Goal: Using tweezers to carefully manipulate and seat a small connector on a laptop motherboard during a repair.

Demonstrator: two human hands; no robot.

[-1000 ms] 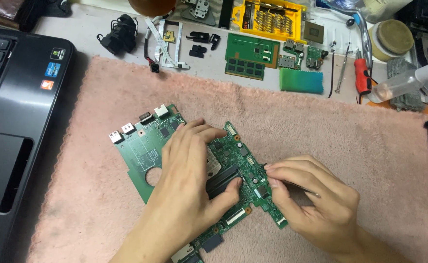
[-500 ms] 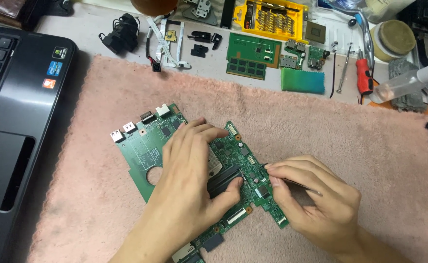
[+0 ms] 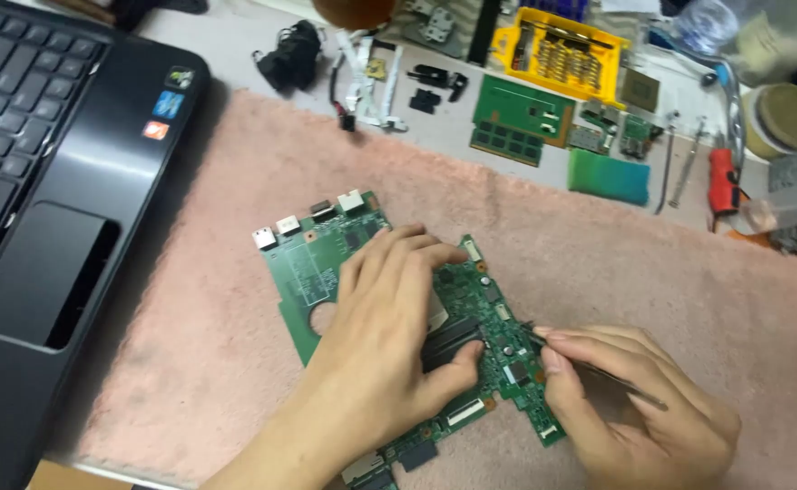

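Green board (image 3: 326, 263) lies flat on the pink mat (image 3: 598, 254), roughly mid-mat, tilted diagonally with its port connectors at the upper left. Left hand (image 3: 385, 336) lies palm-down on the board's middle, fingers together and spread flat across it, thumb pressing by a dark slot (image 3: 448, 340); it pins the board, does not grip it. Right hand (image 3: 634, 408) sits at the board's lower right edge, fingers pinched together on thin tweezers (image 3: 598, 372), whose tip touches the board near small chips just right of the slot. Black laptop (image 3: 44, 200) sits left of the mat, its corner overlapping the mat edge. Beyond the mat's far edge: yellow bit case (image 3: 566, 45), memory sticks (image 3: 516, 122), a teal cloth (image 3: 607, 177), red-handled screwdriver (image 3: 723, 177), tape roll (image 3: 784, 118), black cable bundle (image 3: 291, 54), all well apart from both hands. Upper right corner is blurred, can't tell what's there.
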